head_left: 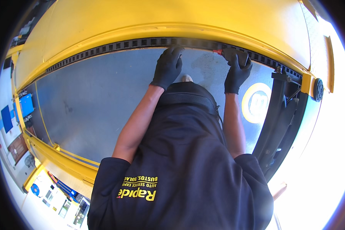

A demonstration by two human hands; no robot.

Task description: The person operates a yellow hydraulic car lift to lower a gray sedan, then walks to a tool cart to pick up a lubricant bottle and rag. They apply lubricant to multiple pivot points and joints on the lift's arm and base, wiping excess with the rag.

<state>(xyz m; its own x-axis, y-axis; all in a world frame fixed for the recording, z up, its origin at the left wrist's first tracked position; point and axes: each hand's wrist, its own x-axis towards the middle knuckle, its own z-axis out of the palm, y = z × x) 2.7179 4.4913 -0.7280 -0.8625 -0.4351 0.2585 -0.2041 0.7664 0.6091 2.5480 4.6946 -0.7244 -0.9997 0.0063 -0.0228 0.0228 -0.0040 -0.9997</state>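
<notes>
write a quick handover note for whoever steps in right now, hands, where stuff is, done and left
Left hand: gloved, fingertips on the black slotted strip under the yellow beam, holding nothing.
Right hand: gloved, gripping a dark tool with a red part against the same strip.
Both hands work side by side on the strip, blue floor beyond them.
Done: cannot tell.
Left: cannot tell; the strip's right stretch lies past the tool.

One head-worn fisheye view looks down close over the person's torso; edges bend toward the rim.
</notes>
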